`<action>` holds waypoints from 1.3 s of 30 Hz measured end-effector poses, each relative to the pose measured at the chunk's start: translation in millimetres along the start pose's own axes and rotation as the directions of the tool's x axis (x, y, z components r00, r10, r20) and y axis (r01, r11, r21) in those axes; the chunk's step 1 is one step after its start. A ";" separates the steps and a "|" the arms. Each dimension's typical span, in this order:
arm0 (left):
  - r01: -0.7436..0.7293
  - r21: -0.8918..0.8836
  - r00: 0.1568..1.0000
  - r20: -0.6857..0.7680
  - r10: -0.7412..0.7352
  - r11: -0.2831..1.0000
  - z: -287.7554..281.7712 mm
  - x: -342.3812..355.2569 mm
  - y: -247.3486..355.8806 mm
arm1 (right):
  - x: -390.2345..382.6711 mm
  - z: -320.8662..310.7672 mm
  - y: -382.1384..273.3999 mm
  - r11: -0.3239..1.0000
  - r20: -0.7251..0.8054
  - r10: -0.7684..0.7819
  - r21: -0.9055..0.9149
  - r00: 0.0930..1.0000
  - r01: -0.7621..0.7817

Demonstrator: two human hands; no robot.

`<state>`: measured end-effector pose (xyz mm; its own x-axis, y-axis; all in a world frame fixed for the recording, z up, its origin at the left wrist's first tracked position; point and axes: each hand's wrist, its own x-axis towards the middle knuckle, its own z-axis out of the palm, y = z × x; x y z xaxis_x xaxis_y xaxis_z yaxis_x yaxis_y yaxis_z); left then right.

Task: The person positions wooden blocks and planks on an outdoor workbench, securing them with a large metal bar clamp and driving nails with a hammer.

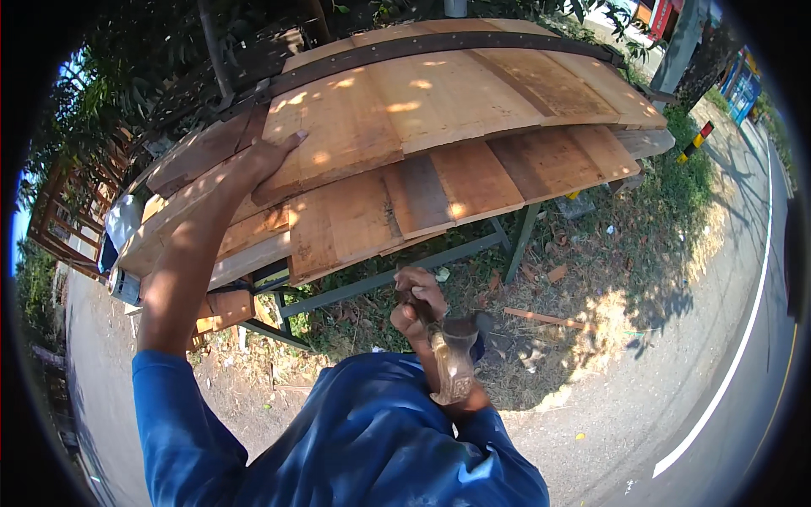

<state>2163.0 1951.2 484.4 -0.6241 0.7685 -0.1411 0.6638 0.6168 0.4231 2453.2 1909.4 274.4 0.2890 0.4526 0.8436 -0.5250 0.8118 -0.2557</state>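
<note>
The hammer (456,355), its metal head worn and pale, is before the blue shirt (346,439). Its handle slants down rightward from the right hand (420,300), wrapped around it; the head's dark face points up-right. The left hand (269,160) rests on the boards (338,122); whether it grips, I cannot tell.

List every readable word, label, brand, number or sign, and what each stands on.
No text reads clearly.
Red sign, upper right: pale marks, too small to read.
Blue-and-yellow roadside panel, far right: too small and blurred.
Grey cylindrical can, left: any label too blurred.
Light-brown flat wooden boards: no lettering visible.
</note>
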 end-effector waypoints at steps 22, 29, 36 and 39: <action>-0.141 -0.075 0.980 -0.149 0.129 0.987 6.1 -7.2 -11.6 | 49.3 -125.4 -24.8 0.626 -0.046 0.570 -0.623 0.820 -0.470; -0.162 -0.057 0.976 -0.155 0.151 0.985 2.5 -11.7 -0.1 | 64.6 -89.2 -1.8 0.922 -0.029 0.310 -0.232 0.950 -0.308; 0.023 -0.029 0.989 -0.143 -0.027 0.999 0.6 -7.1 -8.5 | 92.1 -82.3 -12.9 0.561 0.354 0.579 -0.827 0.734 -0.043; 0.041 0.139 0.983 -0.182 -0.015 0.990 7.9 0.2 -13.0 | 100.1 -121.5 -24.3 0.646 0.437 0.473 -0.762 0.765 0.036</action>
<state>2157.5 1944.7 471.8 -0.6986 0.7152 0.0182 0.6885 0.6652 0.2889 2592.1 1979.8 307.7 -0.3773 0.5692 0.7305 0.2813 0.8220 -0.4952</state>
